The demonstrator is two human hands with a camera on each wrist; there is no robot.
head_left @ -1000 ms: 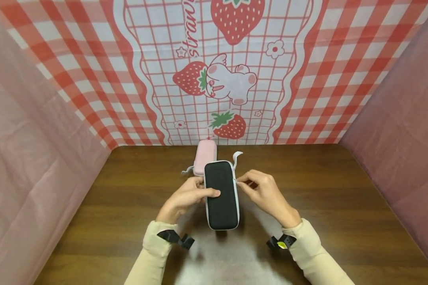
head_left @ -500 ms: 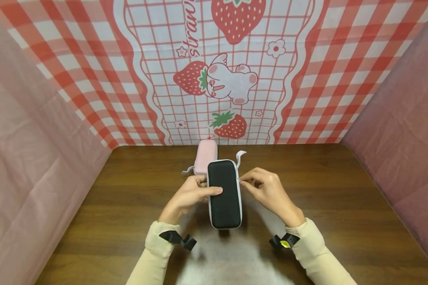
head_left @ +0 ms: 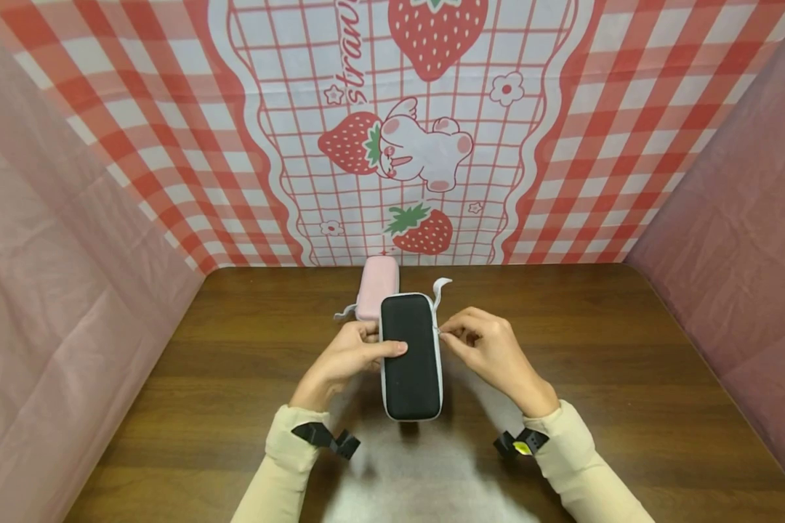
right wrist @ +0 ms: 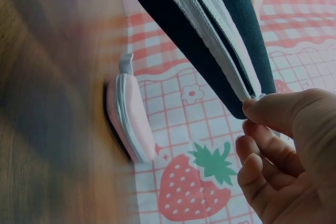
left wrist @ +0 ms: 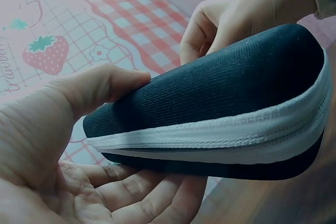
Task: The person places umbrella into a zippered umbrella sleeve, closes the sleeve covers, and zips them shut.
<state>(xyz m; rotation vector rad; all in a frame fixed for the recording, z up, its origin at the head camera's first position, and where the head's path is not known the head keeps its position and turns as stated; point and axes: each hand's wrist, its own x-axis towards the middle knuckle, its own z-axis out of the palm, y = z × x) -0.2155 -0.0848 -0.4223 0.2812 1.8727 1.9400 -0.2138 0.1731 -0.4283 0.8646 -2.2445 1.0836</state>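
Note:
A black zip case point(head_left: 411, 385) with white zipper tape stands tilted above the table. My left hand point(head_left: 343, 357) grips its left side, thumb on the black face and fingers behind, as the left wrist view also shows. On the opposite side, my right hand point(head_left: 493, 349) pinches at the zipper near the upper end. The zipper pull itself is mostly covered by the fingertips. In the right wrist view, the white zipper tape point(right wrist: 210, 30) is parted along this side, with a dark gap between its halves. A pale wrist strap point(head_left: 440, 290) sticks up from the case's upper right corner.
A smaller pink zip case point(head_left: 378, 283) with a grey strap lies behind the black case, partly covered by it. The brown wooden table point(head_left: 602, 349) meets a strawberry-print cloth point(head_left: 425, 145) at the back. Pink drapes point(head_left: 72, 305) hang on both sides.
Over the first half second, both hands and the black case shifted slightly to the right. Since then they have barely moved. The right hand keeps its pinch near the zipper's upper end.

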